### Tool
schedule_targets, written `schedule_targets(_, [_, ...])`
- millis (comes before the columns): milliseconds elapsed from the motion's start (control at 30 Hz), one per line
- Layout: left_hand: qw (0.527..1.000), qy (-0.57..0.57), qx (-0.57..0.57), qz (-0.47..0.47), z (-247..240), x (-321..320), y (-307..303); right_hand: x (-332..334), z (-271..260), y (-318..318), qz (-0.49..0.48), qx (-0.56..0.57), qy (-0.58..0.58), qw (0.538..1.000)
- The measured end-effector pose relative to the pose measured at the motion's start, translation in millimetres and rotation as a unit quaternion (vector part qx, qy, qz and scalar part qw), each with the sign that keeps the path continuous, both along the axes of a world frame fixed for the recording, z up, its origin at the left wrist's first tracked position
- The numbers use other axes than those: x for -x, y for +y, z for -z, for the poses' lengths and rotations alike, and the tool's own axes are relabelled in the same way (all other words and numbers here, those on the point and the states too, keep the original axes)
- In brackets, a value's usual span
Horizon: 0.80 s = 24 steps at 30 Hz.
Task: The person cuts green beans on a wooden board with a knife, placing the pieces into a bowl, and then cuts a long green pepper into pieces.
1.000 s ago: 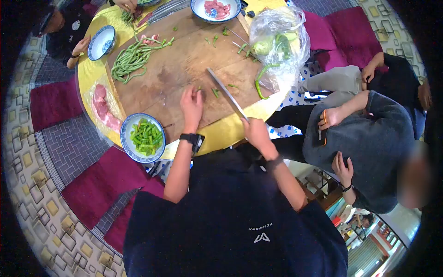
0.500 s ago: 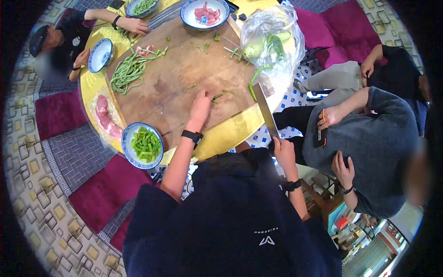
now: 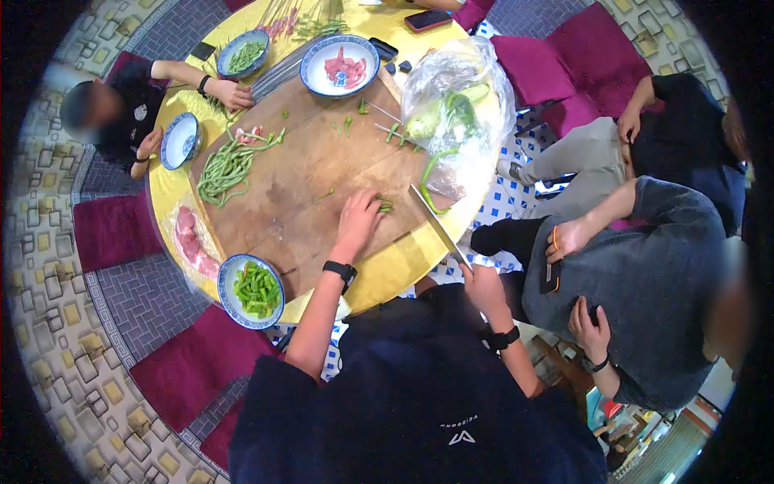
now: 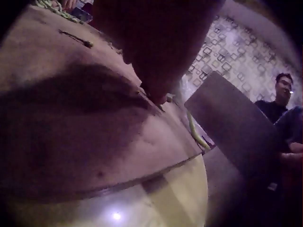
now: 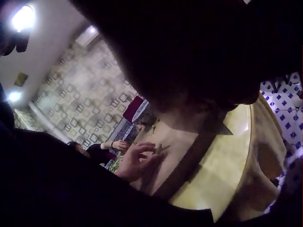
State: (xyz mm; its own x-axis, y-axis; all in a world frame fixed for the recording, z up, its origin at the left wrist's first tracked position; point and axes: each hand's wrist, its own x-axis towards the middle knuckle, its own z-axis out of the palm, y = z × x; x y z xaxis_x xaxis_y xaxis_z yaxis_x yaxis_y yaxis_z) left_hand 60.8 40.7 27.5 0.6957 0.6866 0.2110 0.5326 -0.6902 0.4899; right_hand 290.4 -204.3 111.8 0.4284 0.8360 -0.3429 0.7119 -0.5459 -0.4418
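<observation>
On a large wooden cutting board (image 3: 290, 185), my left hand (image 3: 359, 222) rests with bent fingers. Its fingertips pinch a few short green vegetable pieces (image 3: 385, 204), partly hidden by the fingers. My right hand (image 3: 485, 292) grips a cleaver (image 3: 439, 226) by its handle, which the hand mostly covers. The blade tip overlaps the right edge of the board, a short way from the pieces. Seen from the left wrist, the broad cleaver blade (image 4: 232, 113) stands right of the dark left hand. A long green pepper (image 3: 427, 181) lies near the blade.
A bowl of cut green pieces (image 3: 258, 293) and raw meat (image 3: 192, 242) flank the board's left side. Long beans (image 3: 224, 173) lie on it. Behind are a bowl of meat (image 3: 322, 68) and a plastic bag of vegetables (image 3: 459, 105). People (image 3: 637, 266) stand at right.
My left hand has moved rightward along the board to the green pieces. The cleaver swung off the board to the right, then came partway back to the board's edge.
</observation>
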Motion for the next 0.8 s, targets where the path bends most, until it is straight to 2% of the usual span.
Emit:
schedule_targets(100, [0.994, 0.028, -0.083, 0.072, 35.8, -17.6, 20.0, -2.4, -2.7, -0.6, 0.005, 0.016, 0.005, 1.0])
schedule_targets(200, [0.989, 0.126, 0.04, 0.068, 19.8, -29.1, 31.2, -12.2, 7.8, 0.1, -0.001, 0.001, 0.0, 1.0])
schedule_targets(300, [0.989, 0.121, -0.051, 0.067, 13.9, -37.0, 25.1, -16.2, 6.0, 3.1, 0.002, -0.015, 0.007, 1.0])
schedule_targets(400, [0.991, 0.115, -0.047, 0.047, 15.3, -40.5, 23.7, -18.3, -6.0, 12.0, 0.0, -0.003, 0.007, 1.0])
schedule_targets(467, [0.984, 0.147, 0.088, 0.043, 11.1, -36.0, 20.1, -27.2, 6.0, 15.3, -0.034, -0.022, -0.031, 0.999])
schedule_targets(500, [0.993, 0.112, 0.038, 0.0, 10.2, -20.5, 9.6, -43.4, 36.5, 7.7, -0.094, -0.045, -0.045, 0.994])
schedule_targets(533, [0.995, -0.064, 0.016, -0.069, 5.5, -3.6, 1.3, -40.7, 20.9, 23.5, -0.105, 0.015, 0.0, 0.994])
schedule_targets(567, [0.986, -0.045, 0.069, -0.146, 0.4, 38.4, -12.8, -34.8, 6.2, 34.8, -0.029, 0.07, 0.07, 0.995])
schedule_targets(600, [0.969, -0.04, 0.117, -0.213, -17.4, 64.3, -18.5, -38.7, 25.4, 33.1, -0.1, -0.016, 0.018, 0.995])
schedule_targets(633, [0.949, -0.048, 0.16, -0.266, -37.7, 75.5, -13.7, -26.1, 8.2, 43.3, -0.073, -0.014, 0.029, 0.997])
schedule_targets(667, [0.941, -0.104, 0.104, -0.305, -71.8, 110.9, -27.4, -23.5, 12.1, 49.5, -0.098, -0.015, 0.018, 0.995])
schedule_targets(700, [0.921, -0.034, 0.104, -0.374, -71.1, 151.7, -36.1, -27.0, 17.4, 50.5, -0.121, -0.012, 0.004, 0.993])
schedule_targets(733, [0.892, -0.051, 0.058, -0.445, -100.1, 176.8, -48.9, -25.2, 19.3, 51.7, -0.138, -0.036, 0.006, 0.99])
schedule_targets(767, [0.878, -0.055, 0.035, -0.474, -90.4, 217.7, -57.5, -23.9, 21.7, 57.3, -0.144, -0.029, 0.008, 0.989])
schedule_targets(800, [0.857, -0.025, 0.097, -0.505, -95.4, 244.5, -63.9, -22.9, 22.8, 60.2, -0.149, -0.019, 0.01, 0.989])
